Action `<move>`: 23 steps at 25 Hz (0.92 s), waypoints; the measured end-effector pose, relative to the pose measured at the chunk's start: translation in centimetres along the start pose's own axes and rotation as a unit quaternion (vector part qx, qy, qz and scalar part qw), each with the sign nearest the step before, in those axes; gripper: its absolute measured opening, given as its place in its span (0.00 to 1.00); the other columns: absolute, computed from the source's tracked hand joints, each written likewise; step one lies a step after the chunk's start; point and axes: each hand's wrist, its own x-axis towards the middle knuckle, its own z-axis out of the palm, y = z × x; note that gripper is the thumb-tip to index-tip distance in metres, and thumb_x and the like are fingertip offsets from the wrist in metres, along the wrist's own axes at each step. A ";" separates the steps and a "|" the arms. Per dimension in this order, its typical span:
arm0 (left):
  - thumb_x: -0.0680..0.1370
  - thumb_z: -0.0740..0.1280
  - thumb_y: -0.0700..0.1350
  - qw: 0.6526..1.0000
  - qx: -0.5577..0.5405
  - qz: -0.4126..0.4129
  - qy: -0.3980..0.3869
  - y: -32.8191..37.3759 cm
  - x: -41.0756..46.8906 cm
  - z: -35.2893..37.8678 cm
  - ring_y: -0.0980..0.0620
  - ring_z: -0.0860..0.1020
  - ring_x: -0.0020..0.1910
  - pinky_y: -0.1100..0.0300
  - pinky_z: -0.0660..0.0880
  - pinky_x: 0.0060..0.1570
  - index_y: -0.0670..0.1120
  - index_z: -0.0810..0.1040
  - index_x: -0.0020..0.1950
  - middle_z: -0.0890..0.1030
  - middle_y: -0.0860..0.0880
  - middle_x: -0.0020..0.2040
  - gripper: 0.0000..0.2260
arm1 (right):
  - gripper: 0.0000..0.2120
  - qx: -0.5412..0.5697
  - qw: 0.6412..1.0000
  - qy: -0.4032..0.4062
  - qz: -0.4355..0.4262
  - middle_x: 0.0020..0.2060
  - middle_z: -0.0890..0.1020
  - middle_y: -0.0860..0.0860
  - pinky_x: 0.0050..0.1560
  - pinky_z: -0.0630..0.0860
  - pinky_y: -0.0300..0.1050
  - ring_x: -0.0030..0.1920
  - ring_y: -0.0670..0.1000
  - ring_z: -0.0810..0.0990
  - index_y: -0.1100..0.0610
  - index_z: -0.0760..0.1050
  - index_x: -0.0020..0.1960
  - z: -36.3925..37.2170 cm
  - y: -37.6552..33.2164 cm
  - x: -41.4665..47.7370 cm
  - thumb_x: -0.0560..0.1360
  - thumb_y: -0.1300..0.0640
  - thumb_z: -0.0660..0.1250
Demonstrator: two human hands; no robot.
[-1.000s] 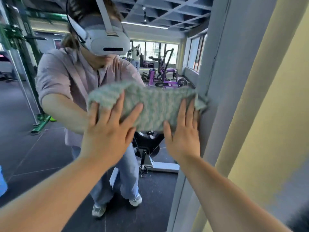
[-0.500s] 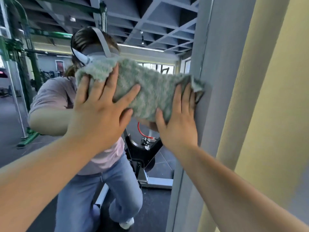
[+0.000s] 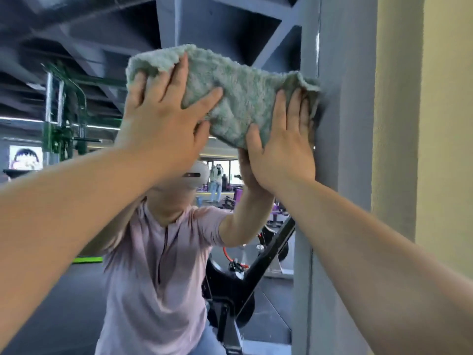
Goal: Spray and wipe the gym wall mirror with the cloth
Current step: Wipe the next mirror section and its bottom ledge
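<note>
A fluffy pale green cloth lies spread flat against the wall mirror, high up near its right edge. My left hand presses on the cloth's left part with straight, spread fingers. At the cloth's right end my right hand presses with its fingers flat and close together, next to the grey wall edge. The mirror shows a person in a pink shirt and a headset with both arms raised.
A grey painted wall strip borders the mirror on the right, with a yellow wall beyond it. Reflected in the glass are a black exercise bike, green gym racks and a dark floor.
Both hands have slid the cloth upward on the mirror, from chest height to above the reflected head. The view has tilted up with them.
</note>
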 end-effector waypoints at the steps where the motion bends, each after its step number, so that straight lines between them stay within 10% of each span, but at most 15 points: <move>1: 0.81 0.47 0.58 1.000 -0.009 0.009 0.001 0.6 -0.9 0.1 0.41 0.50 0.77 0.41 0.44 0.73 0.63 0.53 0.77 0.44 0.42 0.80 0.23 | 0.34 -0.007 1.000 -0.007 -0.004 0.79 0.42 0.55 0.77 0.39 0.49 0.78 0.53 0.39 0.55 0.40 0.79 0.0 0.0 -1.3 0.80 0.43 0.49; 23: 0.77 0.41 0.65 0.994 0.031 0.040 -0.094 2.4 -7.0 0.1 0.42 0.41 0.77 0.41 0.40 0.73 0.64 0.39 0.77 0.35 0.42 0.78 0.28 | 0.35 0.015 0.999 -0.039 0.008 0.78 0.40 0.55 0.76 0.39 0.49 0.77 0.54 0.37 0.55 0.39 0.79 1.0 1.2 -6.5 0.80 0.42 0.51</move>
